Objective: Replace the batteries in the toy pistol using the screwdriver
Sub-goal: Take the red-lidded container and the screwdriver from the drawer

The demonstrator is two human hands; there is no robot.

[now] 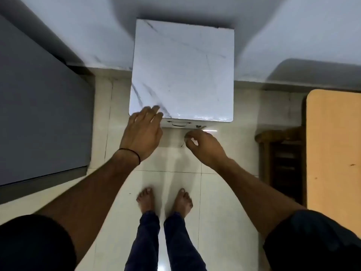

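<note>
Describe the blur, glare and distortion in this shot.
Head view: dim light; the left hand and right hand are slightly blurred; glare streaks the near edge of the white table; the wide-angle lens bends the wall lines.

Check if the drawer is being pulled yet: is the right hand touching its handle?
Apart. The head view shows a pale strip between the drawer handle and the curled fingers of the right hand.
</note>
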